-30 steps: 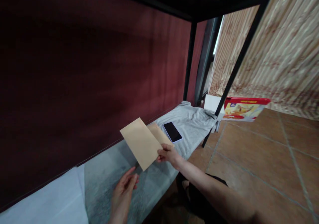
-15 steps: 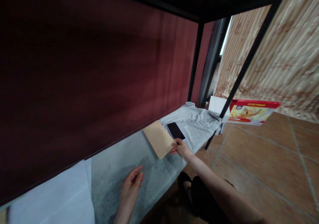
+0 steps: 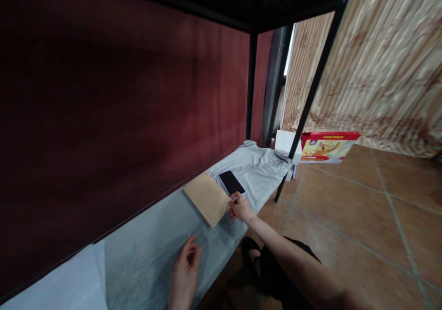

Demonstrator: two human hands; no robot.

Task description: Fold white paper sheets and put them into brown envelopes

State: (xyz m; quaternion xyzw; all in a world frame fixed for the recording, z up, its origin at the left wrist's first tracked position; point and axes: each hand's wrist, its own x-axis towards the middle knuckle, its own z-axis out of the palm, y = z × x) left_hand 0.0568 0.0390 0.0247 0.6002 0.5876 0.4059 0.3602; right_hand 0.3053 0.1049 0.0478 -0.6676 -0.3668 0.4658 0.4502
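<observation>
A flat tan envelope [image 3: 207, 199] is over the middle of the grey-covered shelf [image 3: 138, 259], set at a slant, one corner toward the near side; whether it rests fully on the cloth or is slightly raised cannot be told. The right hand [image 3: 241, 207] has its right corner pinched between thumb and bent fingers, nearly closed. Just to the right of the envelope and farther back lies a dark-screened phone [image 3: 231, 182] with a pale edge, its near end partly behind the right hand; whether they touch is unclear. The left hand [image 3: 186, 268] is nearer and to the left, apart from the envelope, half open with fingers curled and thumb spread, and nothing shows in its grasp. Beyond the phone, a wrinkled light grey cloth [image 3: 264, 160] covers the far end of the shelf, while a white sheet [image 3: 76, 284] lies at the near left. A dark red panel [image 3: 193, 107] runs along the back between black posts [image 3: 252, 84]. Past the far right end stand a white box [image 3: 286, 141] and a red and yellow box [image 3: 329, 149], with brown floor tiles [image 3: 338, 204] and a pleated, patterned curtain [image 3: 376, 71] behind.
</observation>
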